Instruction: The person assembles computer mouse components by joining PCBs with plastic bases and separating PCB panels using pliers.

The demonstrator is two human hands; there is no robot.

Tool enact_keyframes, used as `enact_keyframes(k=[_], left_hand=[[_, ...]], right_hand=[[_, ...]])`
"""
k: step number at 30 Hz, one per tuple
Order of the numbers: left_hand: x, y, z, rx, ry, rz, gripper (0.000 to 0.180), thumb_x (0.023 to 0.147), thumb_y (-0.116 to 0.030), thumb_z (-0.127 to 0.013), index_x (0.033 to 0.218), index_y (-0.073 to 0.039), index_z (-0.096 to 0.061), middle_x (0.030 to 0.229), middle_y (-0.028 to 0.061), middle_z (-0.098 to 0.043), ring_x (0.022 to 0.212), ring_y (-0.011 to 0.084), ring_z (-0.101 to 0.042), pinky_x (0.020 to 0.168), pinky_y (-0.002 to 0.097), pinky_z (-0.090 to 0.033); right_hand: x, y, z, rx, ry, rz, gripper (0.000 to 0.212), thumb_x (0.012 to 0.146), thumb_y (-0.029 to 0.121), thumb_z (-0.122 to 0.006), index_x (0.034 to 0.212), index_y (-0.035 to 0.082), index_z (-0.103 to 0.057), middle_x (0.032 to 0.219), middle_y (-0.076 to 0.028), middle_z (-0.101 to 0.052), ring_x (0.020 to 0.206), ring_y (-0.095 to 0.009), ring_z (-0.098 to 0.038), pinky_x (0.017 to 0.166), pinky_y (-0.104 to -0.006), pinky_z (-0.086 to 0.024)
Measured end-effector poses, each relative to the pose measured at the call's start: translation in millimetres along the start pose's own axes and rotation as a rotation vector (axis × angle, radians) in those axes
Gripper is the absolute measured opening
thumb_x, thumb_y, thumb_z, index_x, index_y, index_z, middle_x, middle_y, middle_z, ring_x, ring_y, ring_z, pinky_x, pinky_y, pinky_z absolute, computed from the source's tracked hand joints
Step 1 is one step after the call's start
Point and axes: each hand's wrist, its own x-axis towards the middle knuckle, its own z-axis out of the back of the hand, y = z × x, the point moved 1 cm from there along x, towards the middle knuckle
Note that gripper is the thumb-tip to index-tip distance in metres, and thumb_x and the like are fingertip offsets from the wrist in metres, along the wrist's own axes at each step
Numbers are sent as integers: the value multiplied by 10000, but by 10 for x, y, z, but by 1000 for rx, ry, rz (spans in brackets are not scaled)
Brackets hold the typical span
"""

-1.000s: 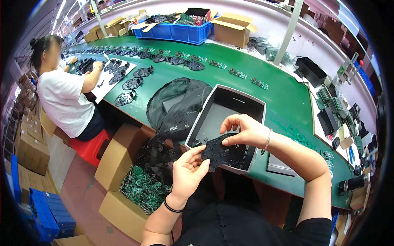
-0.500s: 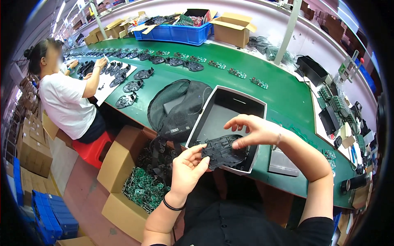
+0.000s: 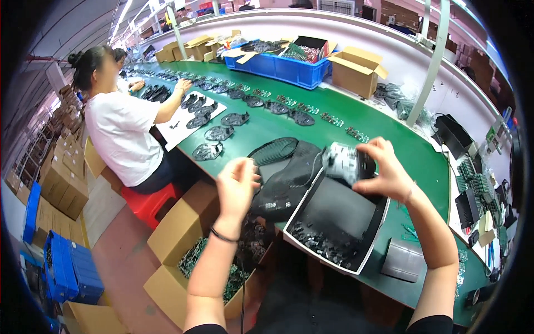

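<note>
My right hand point(image 3: 386, 172) grips a dark, slotted plastic mouse base point(image 3: 347, 161) between thumb and fingers; motion blurs the part. It is held over the far end of a white-rimmed black box point(image 3: 374, 249). Loose small black pieces point(image 3: 328, 247) lie along the near side of that box. My left hand point(image 3: 236, 186) is raised to the left, apart from the part. Its fingers are loosely curled and slightly apart, with nothing seen in them. Between the hand and the box rests a black mesh bag point(image 3: 283, 181).
Mouse bases point(image 3: 219, 132) and green circuit boards point(image 3: 332, 119) line the green table point(image 3: 411, 183). A grey block point(image 3: 401, 260) sits right of the box. Below is an open carton point(image 3: 175, 236) of boards. A co-worker point(image 3: 119, 119) sits at the left. A blue crate point(image 3: 278, 69) stands behind.
The part has left my left hand and moved up and away over the box in my right. My left hand has risen. The whole view has swung left.
</note>
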Motion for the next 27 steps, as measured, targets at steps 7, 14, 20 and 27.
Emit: enact_keyframes(k=[7,14,20,27], left_hand=[[1081,942,445,1230,-204,-230,324,731,-217,-676,988,-50,-572,1002,129,-511,980,309,-493,777,382,-463],[1260,1144,485,1421,-171,-127,378,678,-234,-738,922,-50,-515,956,116,-534,957,302,-505,743,388,-485],[1316,1167,532,1510,-130,-123,329,705,-229,-713,939,-63,-553,957,92,-552,953,273,-523,749,376,-487],[1176,873,527,1431,-78,-210,239,707,-197,-696,880,-66,-597,919,89,-554,913,275,-542,737,392,-474]], right_hand=[[1080,-1330,-570,-470,-4,-357,667,506,510,-752,955,30,-633,1042,-168,-497,1010,-326,-450,843,-408,-435],[1620,-1651,-1211,-351,173,-607,764,493,517,-794,1026,-2,-616,1195,-159,-464,1124,-326,-410,935,-419,-380],[1738,-1761,-1447,-295,152,-605,769,510,551,-781,1040,16,-620,1206,-163,-465,1136,-327,-400,940,-421,-374],[1497,-1457,-1016,-87,-120,-227,460,664,398,-741,917,25,-647,944,-174,-599,930,-277,-560,825,-363,-452]])
